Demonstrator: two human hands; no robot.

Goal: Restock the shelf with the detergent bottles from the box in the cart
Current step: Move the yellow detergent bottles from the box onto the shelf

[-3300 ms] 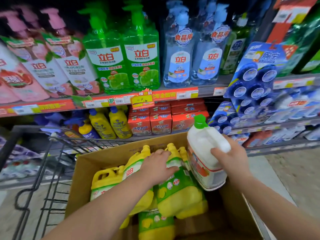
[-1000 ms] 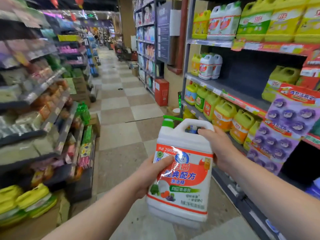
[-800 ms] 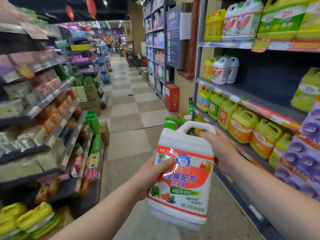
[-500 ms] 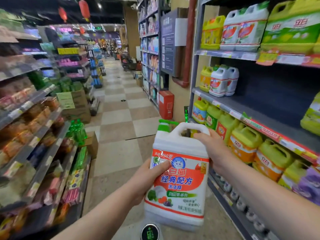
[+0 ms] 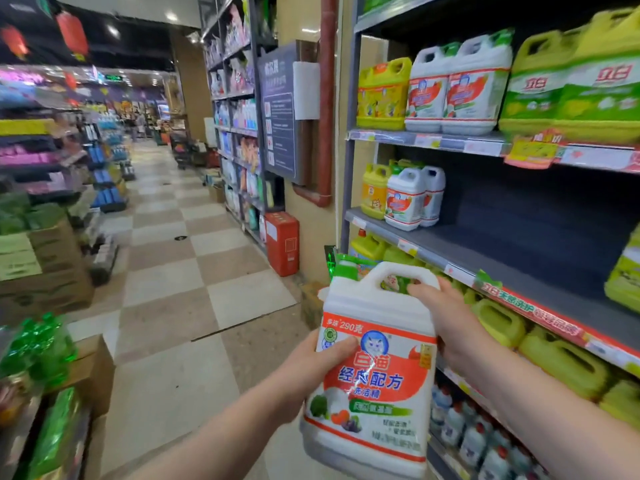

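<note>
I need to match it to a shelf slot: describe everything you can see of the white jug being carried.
The white jug looks like opaque plastic, squarish, with a loop handle on top and a green cap beside it. A red-and-white label with a cat face, vegetables and Chinese text faces the camera. It is held roughly upright in the aisle: the right hand grips the handle, the left hand holds its side.
</note>
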